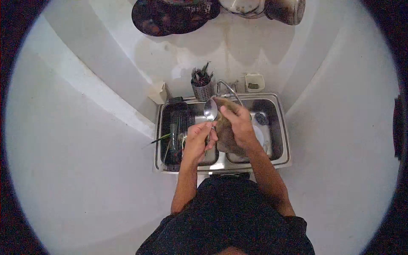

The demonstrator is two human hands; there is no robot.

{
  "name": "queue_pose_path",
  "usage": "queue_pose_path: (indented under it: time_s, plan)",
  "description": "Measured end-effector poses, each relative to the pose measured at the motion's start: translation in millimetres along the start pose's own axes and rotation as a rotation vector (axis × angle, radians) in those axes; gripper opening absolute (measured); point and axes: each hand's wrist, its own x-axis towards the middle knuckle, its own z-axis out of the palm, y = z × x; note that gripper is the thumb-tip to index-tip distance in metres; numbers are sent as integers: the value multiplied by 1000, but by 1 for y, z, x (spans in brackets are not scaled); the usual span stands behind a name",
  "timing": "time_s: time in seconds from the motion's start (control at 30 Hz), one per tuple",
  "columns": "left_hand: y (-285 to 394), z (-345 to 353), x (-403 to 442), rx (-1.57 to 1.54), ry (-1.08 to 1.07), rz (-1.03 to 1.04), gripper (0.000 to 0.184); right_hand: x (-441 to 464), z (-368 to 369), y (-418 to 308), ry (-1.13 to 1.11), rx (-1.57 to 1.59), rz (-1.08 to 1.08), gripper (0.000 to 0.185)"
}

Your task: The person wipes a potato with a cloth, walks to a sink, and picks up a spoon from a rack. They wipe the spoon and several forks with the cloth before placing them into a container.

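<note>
Spoon [210,109] is up over the sink [223,166], approx. above the divider btwn basins, bowl end away from the body. L hand [196,138] has its fingers pinching the handle just below the bowl. R hand [241,127] grips a brownish cloth [227,135] right beside it, thumb on top; fingertips behind the cloth hidden, can't tell exact grip.

Handling: spoon looks like metal, so prob. light, stiff, not fragile; poss. slippery if wet. Best hold = handle/neck, bowl left free. Cloth prob. soft, limp; take a bunched fold.

Surface: shiny metal, double basin. L basin w/ dark rack [181,114] + clear glass [173,132]; R basin w/ dark scourer [261,118] + white round dish [258,135], partly hidden.

Room: pale wall [272,59], perforated utensil holder [203,91] nr faucet [229,88], dark pans [170,19] up top. Pic grainy.
</note>
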Motion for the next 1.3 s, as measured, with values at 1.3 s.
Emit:
queue_pose_path:
  time_s: [1.3]
  plan:
    - [-1, -4, 4, 82, 88, 106, 35, -21, 27, 25, -80, -1201, -533, 59]
